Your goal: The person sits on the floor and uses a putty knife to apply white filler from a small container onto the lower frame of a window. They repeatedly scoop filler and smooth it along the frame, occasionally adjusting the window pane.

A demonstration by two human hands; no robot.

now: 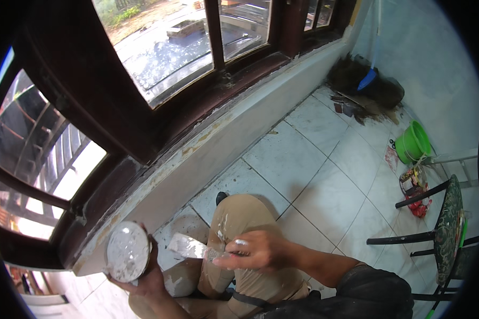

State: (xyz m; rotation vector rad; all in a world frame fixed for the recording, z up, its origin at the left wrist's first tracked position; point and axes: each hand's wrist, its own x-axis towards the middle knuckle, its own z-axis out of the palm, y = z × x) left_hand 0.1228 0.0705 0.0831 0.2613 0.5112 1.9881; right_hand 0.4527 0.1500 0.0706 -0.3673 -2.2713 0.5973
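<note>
My left hand (150,283) is closed round a round, shallow dish (127,252), whitish and smeared with grey-white paste, tipped up at the lower left near the end of the wall ledge. In my right hand (261,252) is a putty knife (188,246). Its flat blade is coated with white paste and points left toward the dish, with a gap between them. Both hands are in front of my bent knees, in tan trousers (244,215) spotted with white. The fingers under the dish are partly hidden.
A low white wall (234,139) with a chipped ledge runs below dark wooden window frames (117,101). On the tiled floor (332,186) are a green bucket (413,143), a red-patterned bag (419,200) and a chair (448,228) at right. A blue broom (367,78) stands by a dark heap at the back.
</note>
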